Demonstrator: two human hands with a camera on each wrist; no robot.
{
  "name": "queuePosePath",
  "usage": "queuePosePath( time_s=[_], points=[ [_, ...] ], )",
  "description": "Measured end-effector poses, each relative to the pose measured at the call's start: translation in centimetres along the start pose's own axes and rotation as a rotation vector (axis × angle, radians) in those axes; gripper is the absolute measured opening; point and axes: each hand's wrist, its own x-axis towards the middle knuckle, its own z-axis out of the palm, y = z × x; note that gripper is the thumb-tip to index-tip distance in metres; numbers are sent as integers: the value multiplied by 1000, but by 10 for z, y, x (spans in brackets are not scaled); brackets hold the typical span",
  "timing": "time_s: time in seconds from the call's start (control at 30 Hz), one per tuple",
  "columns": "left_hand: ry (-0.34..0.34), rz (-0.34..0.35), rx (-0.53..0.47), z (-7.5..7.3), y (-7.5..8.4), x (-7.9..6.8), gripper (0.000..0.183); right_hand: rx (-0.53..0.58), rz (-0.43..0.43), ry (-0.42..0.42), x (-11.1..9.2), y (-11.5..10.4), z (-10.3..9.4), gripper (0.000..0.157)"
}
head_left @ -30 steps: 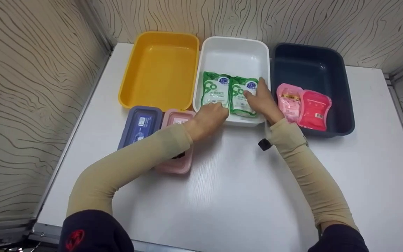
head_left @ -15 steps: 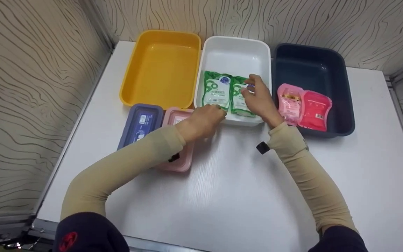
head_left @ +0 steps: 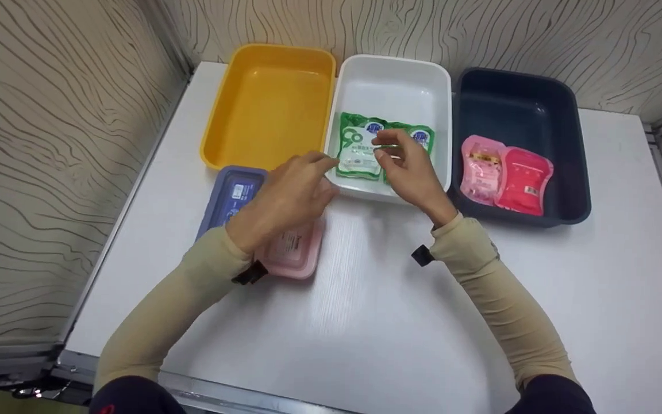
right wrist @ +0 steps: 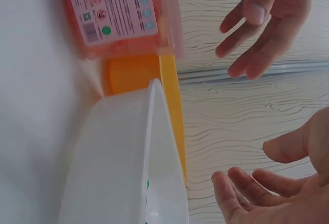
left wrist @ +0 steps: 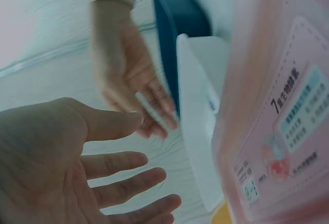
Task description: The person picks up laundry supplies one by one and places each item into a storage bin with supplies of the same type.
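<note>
My left hand [head_left: 285, 198] is above the pink lidded box [head_left: 292, 247], partly covering it in the head view. Its fingers are spread and hold nothing, as the left wrist view shows on the left hand [left wrist: 56, 157]. My right hand [head_left: 414, 172] hovers at the front of the white bin [head_left: 391, 63], fingers loosely bent, thumb apart, nothing between them. Behind it, two green-and-white packets lie side by side in that bin: the left packet [head_left: 360, 152] shows mostly, while the right packet [head_left: 423, 131] is largely hidden by the hand.
A blue lidded box [head_left: 239, 187] stands left of the pink one. The yellow bin [head_left: 279, 109] is at the back left. At the right, the navy bin [head_left: 509, 109] contains a light pink pouch [head_left: 482, 172] and a hot pink pouch [head_left: 525, 181]. Patterned panels rise behind and at both sides.
The left hand has drawn away from the left packet, back and leftward over the pink box, its fingers opening. The right hand has lifted off the right packet and shifted slightly left.
</note>
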Motion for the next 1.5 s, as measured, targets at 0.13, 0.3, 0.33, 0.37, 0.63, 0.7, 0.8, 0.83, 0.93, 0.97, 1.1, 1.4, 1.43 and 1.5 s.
queuePosePath(
  time_s=[0.13, 0.3, 0.33, 0.37, 0.63, 0.7, 0.8, 0.83, 0.93, 0.97, 1.1, 1.4, 1.43, 1.5],
  points=[
    [144, -30, -110, -3, -14, -27, 53, 48, -14, -20, -6, -3, 6, 37],
    [301, 9, -180, 10, -31, -54, 51, 72, -14, -37, -11, 0, 15, 35],
    [326, 20, -187, 14, -33, -59, 51, 76, -14, -41, -12, 1, 17, 34],
    [353, 30, -193, 17, -35, -63, 49, 78, -14, -47, -13, 2, 20, 34],
    [506, 95, -201, 40, -44, -95, 44, 114, -16, -109, -20, 9, 43, 35],
    [504, 112, -182, 45, -45, -101, 43, 118, -19, -115, -21, 9, 49, 34],
    [493, 153, -152, 53, -47, -110, 44, 122, -21, -141, -23, 10, 58, 34],
    [486, 173, -136, 55, -48, -112, 44, 123, -20, -151, -23, 10, 61, 34],
    [446, 240, -89, 61, -51, -118, 47, 121, -21, -174, -23, 9, 69, 35],
    [426, 258, -69, 63, -52, -119, 48, 119, -21, -176, -23, 8, 70, 35],
    [335, 296, -9, 70, -53, -125, 54, 93, -23, -176, -22, 7, 75, 34],
    [314, 356, 14, 83, -55, -130, 24, 1, -20, -111, -14, 7, 81, 35],
    [316, 362, 14, 83, -55, -130, 23, -6, -22, -100, -14, 8, 81, 35],
    [315, 371, 17, 83, -53, -130, 22, -9, -22, -85, -13, 8, 81, 34]
  ],
)
